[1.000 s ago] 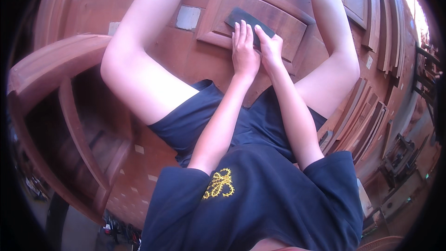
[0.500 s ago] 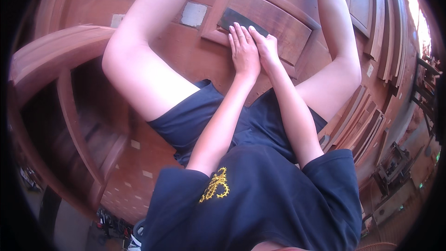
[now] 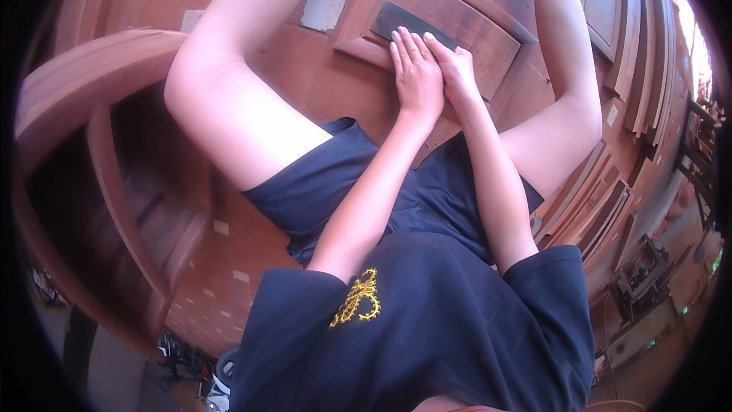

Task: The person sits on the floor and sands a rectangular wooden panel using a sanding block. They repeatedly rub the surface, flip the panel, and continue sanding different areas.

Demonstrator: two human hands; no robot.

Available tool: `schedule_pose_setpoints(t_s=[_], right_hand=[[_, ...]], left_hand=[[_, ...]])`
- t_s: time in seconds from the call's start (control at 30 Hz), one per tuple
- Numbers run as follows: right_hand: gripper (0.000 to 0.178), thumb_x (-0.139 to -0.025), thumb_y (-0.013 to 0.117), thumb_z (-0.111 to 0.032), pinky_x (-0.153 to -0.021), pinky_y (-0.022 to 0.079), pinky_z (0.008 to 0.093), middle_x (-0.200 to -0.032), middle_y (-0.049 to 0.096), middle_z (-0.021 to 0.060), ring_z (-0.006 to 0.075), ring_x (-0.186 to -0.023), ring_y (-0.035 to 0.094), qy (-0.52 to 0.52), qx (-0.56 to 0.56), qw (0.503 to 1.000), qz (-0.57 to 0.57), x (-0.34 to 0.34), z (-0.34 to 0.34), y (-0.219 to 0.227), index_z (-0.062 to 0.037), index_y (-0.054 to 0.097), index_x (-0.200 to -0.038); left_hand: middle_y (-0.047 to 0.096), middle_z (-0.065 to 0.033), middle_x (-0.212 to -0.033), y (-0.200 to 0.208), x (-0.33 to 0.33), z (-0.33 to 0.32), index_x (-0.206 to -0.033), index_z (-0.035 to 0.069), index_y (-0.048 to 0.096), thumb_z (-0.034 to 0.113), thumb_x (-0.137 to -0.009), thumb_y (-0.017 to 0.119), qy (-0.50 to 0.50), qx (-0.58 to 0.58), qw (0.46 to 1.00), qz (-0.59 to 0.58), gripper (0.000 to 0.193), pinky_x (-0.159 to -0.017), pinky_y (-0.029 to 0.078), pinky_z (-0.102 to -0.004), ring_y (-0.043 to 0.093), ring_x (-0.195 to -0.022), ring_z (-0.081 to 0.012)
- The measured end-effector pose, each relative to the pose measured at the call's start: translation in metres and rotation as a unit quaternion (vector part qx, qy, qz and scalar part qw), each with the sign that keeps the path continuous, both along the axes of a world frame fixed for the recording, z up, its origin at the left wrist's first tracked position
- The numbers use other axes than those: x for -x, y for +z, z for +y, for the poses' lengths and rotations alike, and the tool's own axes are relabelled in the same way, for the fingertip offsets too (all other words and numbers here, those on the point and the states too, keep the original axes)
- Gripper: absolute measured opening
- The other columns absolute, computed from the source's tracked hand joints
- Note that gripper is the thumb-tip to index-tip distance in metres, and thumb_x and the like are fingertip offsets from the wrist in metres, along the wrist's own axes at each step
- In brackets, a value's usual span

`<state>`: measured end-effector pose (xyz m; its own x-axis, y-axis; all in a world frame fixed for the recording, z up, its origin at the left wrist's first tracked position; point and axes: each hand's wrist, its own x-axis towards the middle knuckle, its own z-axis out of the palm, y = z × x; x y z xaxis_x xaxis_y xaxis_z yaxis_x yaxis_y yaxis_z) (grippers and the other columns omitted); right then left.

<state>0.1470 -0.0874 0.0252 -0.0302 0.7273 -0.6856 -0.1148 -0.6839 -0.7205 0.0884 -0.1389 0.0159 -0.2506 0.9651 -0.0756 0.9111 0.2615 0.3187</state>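
Note:
A wooden panel (image 3: 473,23) with a raised centre and a moulded frame lies between my legs. Across its near left part rests a dark grey flat strip (image 3: 404,17), perhaps a sanding strip; its exact kind is unclear. My left hand (image 3: 418,76) presses on the strip's near edge, fingers stretched out flat and close together. Right beside it, touching, my right hand (image 3: 459,70) grips the strip near its right end, thumb on top and the other fingers curled and mostly hidden.
A curved wooden frame (image 3: 99,69) with slats stands at my left. Several wood strips (image 3: 587,198) lie at my right, near another framed panel (image 3: 602,0). Pale tile pieces (image 3: 323,12) dot the reddish floor. My bare legs flank the panel.
Both hands have slid a little to the right and away from me over the panel, together with the dark strip. The view has also shifted slightly.

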Motion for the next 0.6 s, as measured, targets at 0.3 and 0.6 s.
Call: schedule_pose_setpoints(t_s=[0.3, 0.6], right_hand=[[0.019, -0.088, 0.07, -0.016, -0.06, 0.051, 0.0244, -0.082, 0.071, 0.009, 0.0106, -0.071, 0.065, -0.043, -0.006, 0.998, -0.036, -0.028, -0.03, 0.009, 0.0033, 0.07, -0.083], [0.024, -0.087, 0.072, -0.02, -0.059, 0.05, 0.0248, -0.08, 0.07, 0.0081, 0.0102, -0.069, 0.063, 0.05, -0.012, 0.996, -0.068, -0.021, -0.008, 0.004, 0.0044, 0.07, -0.084]], left_hand=[[0.034, -0.0376, -0.143, 0.005, -0.025, -0.022, -0.135, -0.015, 0.039, 0.013, -0.091, 0.045, -0.056, 0.013, 0.997, 0.041, 0.052, -0.118, 0.021, -0.0471, 0.032, -0.139, -0.0444], [0.033, -0.0357, -0.145, 0.012, -0.02, -0.012, -0.137, -0.015, 0.036, 0.015, -0.09, 0.049, 0.001, 0.032, 0.999, 0.022, 0.057, -0.118, 0.019, -0.0481, 0.03, -0.139, -0.0449]])
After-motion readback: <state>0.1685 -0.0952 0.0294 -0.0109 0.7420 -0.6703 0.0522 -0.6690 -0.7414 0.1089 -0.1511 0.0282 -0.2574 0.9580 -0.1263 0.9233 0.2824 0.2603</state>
